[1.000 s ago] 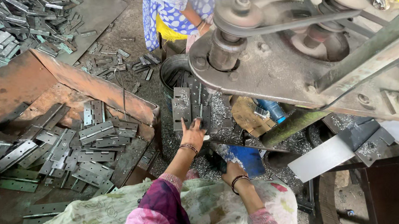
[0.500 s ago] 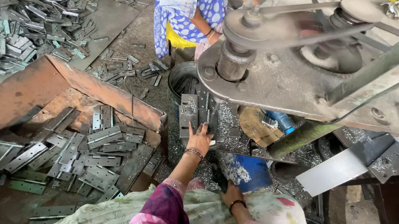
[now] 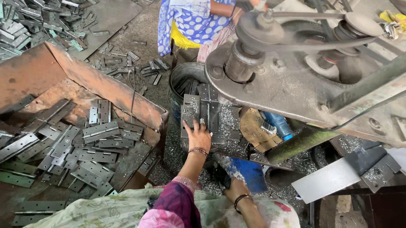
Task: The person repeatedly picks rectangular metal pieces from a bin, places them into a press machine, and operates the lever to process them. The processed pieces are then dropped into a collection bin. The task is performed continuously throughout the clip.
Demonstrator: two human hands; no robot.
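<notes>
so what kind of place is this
Most likely a small metalworking shop making hinges. Flat grey metal hinges fill a rusty metal tray, a heavy grey belt-driven press machine stands overhead, and the left hand rests on its metal bed.

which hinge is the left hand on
The open hinge lying flat on the machine bed under the left hand, apart from those piled in the rusty bin.

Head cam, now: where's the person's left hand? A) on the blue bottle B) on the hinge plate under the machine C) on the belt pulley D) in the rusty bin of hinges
B: the left hand lies flat on the grey hinge plate on the shaving-strewn bed under the machine, well clear of the rusty bin.
</notes>
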